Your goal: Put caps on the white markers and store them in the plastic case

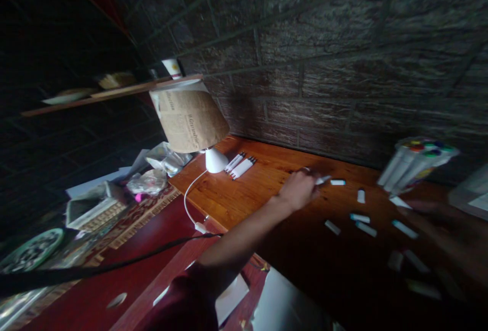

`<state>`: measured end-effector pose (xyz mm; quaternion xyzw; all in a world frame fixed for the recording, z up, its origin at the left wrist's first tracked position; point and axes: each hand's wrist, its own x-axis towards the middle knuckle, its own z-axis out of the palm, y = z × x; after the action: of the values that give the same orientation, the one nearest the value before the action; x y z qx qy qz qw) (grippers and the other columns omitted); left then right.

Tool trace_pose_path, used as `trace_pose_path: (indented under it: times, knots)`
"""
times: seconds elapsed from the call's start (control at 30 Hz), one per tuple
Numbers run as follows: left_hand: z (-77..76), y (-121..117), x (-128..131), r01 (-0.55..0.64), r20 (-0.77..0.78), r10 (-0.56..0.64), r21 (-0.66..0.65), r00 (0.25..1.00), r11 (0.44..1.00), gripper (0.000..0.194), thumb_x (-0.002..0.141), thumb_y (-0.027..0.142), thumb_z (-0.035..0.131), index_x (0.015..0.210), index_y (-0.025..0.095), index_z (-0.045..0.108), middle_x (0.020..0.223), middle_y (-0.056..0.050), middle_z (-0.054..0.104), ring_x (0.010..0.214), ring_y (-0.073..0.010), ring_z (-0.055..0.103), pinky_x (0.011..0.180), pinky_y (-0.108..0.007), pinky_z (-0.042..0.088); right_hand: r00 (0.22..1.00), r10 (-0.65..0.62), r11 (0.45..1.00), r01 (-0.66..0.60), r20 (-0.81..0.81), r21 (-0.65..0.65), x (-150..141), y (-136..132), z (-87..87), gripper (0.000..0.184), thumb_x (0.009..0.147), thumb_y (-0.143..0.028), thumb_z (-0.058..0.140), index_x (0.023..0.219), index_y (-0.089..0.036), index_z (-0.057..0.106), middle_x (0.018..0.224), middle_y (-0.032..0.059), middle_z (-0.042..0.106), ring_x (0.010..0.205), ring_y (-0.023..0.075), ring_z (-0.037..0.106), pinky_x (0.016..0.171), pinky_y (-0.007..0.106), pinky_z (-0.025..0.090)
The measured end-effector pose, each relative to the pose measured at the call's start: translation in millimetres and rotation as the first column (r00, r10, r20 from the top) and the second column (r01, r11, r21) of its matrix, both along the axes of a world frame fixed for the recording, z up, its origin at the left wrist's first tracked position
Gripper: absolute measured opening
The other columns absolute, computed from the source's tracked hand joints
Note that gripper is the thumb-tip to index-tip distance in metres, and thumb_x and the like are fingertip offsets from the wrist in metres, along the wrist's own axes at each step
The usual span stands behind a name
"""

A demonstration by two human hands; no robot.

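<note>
My left hand (299, 188) reaches over the wooden tabletop with its fingers closed on a white marker (323, 180), whose end sticks out to the right. Just beyond that marker lies another one with a blue-green end (338, 182). Dim and smeared by motion, my right hand (429, 214) is at the right, its fingertips by a white marker (400, 202); I cannot make out its grip. Several loose markers (366, 229) are scattered between and below the hands. Near the lamp, a group of white markers with dark ends (243, 168) lies side by side.
A clear container of upright markers (417, 166) stands at the right by the brick wall. On the left is a lamp (216, 160) with its white cord (185, 199). Further left are a basket (95, 206), plastic bags (147, 182) and a shelf (125, 91).
</note>
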<state>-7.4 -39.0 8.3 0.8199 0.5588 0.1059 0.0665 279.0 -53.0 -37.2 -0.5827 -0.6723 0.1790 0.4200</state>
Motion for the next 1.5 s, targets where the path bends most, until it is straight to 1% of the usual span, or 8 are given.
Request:
trace_pose_path:
  times: [0.1, 0.17, 0.23, 0.37, 0.8, 1.03, 1.3, 1.5]
  knots:
    - [0.3, 6.8, 43.4, 0.249, 0.234, -0.271, 0.12, 0.934, 0.961, 0.034, 0.091, 0.021, 0.059, 0.125, 0.017, 0.063, 0.129, -0.014, 0.063, 0.12, -0.0269, 0.059, 0.103, -0.039, 0.047, 0.98, -0.034, 0.977, -0.009, -0.198, -0.213, 9.2, -12.4, 24.6, 0.031, 0.064, -0.061, 0.075, 0.082, -0.035, 0.076, 0.094, 0.0124, 0.078, 0.082, 0.032, 0.073, 0.068, 0.046, 0.054]
    - [-3.4, 14.4, 53.6, 0.322, 0.57, -0.337, 0.13, 0.75, 0.938, 0.03, 0.087, 0.017, 0.063, 0.116, 0.015, 0.069, 0.121, -0.013, 0.068, 0.115, -0.0256, 0.062, 0.102, -0.039, 0.047, 0.954, -0.086, 0.976, 0.022, -0.287, -0.217, 11.2, -19.2, 32.9, 0.03, 0.069, -0.055, 0.075, 0.09, -0.032, 0.076, 0.102, 0.0111, 0.077, 0.092, 0.0311, 0.072, 0.079, 0.045, 0.055]
    - [-11.1, 19.2, 52.3, 0.324, 0.889, -0.122, -0.031, 0.441, 0.946, 0.024, 0.081, 0.018, 0.071, 0.105, 0.013, 0.073, 0.106, -0.012, 0.074, 0.099, -0.022, 0.069, 0.095, -0.036, 0.051, 0.94, -0.09, 0.992, 0.054, -0.328, -0.118, 9.3, -20.3, 30.3, 0.032, 0.069, -0.054, 0.076, 0.086, -0.028, 0.076, 0.102, 0.0104, 0.077, 0.097, 0.0309, 0.07, 0.092, 0.046, 0.052]
    - [-28.6, 17.9, 38.5, 0.384, 0.96, 0.01, -0.121, 0.279, 0.915, 0.033, 0.079, 0.03, 0.077, 0.107, 0.013, 0.074, 0.108, -0.011, 0.076, 0.097, -0.0207, 0.071, 0.093, -0.036, 0.052, 0.902, 0.016, 1.0, -0.025, -0.432, -0.016, 2.2, -12.8, 18.1, 0.035, 0.078, -0.052, 0.072, 0.098, -0.023, 0.076, 0.103, 0.0067, 0.077, 0.096, 0.025, 0.07, 0.092, 0.045, 0.053]
    - [-27.4, 2.5, 46.8, 0.544, 0.908, 0.198, -0.383, 0.368, 0.747, 0.037, 0.074, 0.036, 0.083, 0.106, 0.018, 0.077, 0.103, -0.01, 0.079, 0.092, -0.0263, 0.074, 0.087, -0.045, 0.056, 0.841, 0.12, 0.991, -0.134, -0.528, 0.011, -9.3, -21.5, 29.3, 0.032, 0.085, -0.044, 0.069, 0.111, -0.027, 0.074, 0.095, 0.0015, 0.073, 0.07, 0.0124, 0.061, 0.063, 0.026, 0.052]
    - [-25.8, 1.1, 47.7, 0.549, 0.916, 0.257, -0.392, 0.309, 0.738, 0.038, 0.07, 0.033, 0.086, 0.103, 0.015, 0.079, 0.098, -0.011, 0.079, 0.079, -0.0203, 0.074, 0.083, -0.039, 0.058, 0.871, 0.131, 0.987, -0.158, -0.473, -0.017, -9.3, -21.9, 30.2, 0.03, 0.086, -0.043, 0.068, 0.112, -0.029, 0.075, 0.088, 0.0002, 0.07, 0.064, 0.0116, 0.055, 0.058, 0.026, 0.049]
    - [-23.5, 0.9, 49.1, 0.662, 0.891, 0.443, -0.394, 0.104, 0.637, 0.035, 0.067, 0.023, 0.089, 0.099, 0.015, 0.078, 0.095, -0.008, 0.08, 0.078, -0.0193, 0.076, 0.087, -0.039, 0.06, 0.795, 0.038, 0.999, -0.043, -0.606, 0.006, -5.5, -19.7, 32.2, 0.024, 0.081, -0.043, 0.073, 0.097, -0.026, 0.076, 0.066, -0.0036, 0.058, 0.054, 0.0096, 0.047, 0.051, 0.022, 0.044]
    - [-20.7, 0.2, 48.0, 0.694, 0.892, 0.44, -0.383, 0.107, 0.609, 0.032, 0.069, 0.023, 0.088, 0.097, 0.014, 0.078, 0.095, -0.009, 0.08, 0.079, -0.0193, 0.076, 0.088, -0.037, 0.059, 0.776, 0.045, 0.998, -0.068, -0.63, -0.012, -5.8, -19.0, 32.8, 0.025, 0.083, -0.043, 0.071, 0.099, -0.025, 0.075, 0.061, -0.005, 0.054, 0.055, 0.0097, 0.048, 0.053, 0.022, 0.044]
